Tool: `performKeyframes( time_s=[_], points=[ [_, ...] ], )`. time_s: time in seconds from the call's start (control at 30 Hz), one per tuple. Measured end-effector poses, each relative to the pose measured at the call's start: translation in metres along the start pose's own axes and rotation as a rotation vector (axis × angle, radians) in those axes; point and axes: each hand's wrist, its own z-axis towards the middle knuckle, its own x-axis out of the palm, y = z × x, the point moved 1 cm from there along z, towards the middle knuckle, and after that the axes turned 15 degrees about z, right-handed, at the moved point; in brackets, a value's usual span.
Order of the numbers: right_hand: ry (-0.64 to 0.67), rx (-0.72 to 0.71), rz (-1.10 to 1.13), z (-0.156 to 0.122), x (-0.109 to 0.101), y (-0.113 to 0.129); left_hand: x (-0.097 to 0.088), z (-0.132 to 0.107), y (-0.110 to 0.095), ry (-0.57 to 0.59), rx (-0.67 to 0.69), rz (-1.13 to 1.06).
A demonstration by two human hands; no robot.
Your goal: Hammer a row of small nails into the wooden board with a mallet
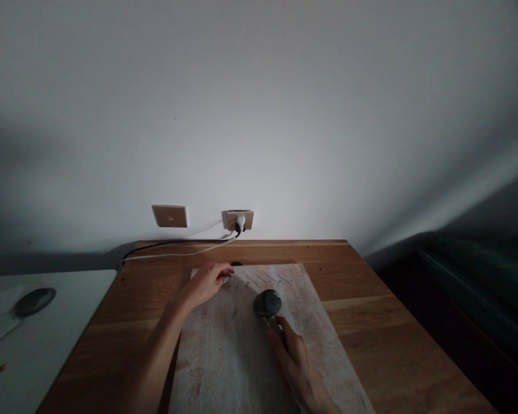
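Observation:
A pale worn wooden board [224,356] lies on a brown wooden table [371,322]. My right hand [300,368] is closed round the handle of a hammer; its dark rounded head [267,303] hangs just over the board's middle. My left hand [207,283] rests at the board's far left corner, fingers pinched together on something small that I cannot make out. A row of small nails [265,280] shows along the board's far edge.
Two wall plates sit above the table's far edge, a switch [170,215] and a socket [238,219] with a white plug. Black and white cables [176,248] trail left along the table. A white surface [38,339] at left carries a dark round object [35,301].

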Motion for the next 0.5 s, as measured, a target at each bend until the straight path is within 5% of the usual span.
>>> performKeyframes(
  time_s=[0.1,0.33,0.5],
  points=[
    [0.094,0.047,0.036,0.001,0.000,0.001,0.000,0.000,0.000,-0.020,0.025,0.014],
    [0.050,0.088,0.025,0.001,-0.003,-0.023,0.003,0.001,0.004,-0.101,0.021,0.012],
    [0.070,0.110,0.015,0.000,-0.003,-0.018,0.008,0.001,0.009,-0.111,0.018,0.012]
  ],
)
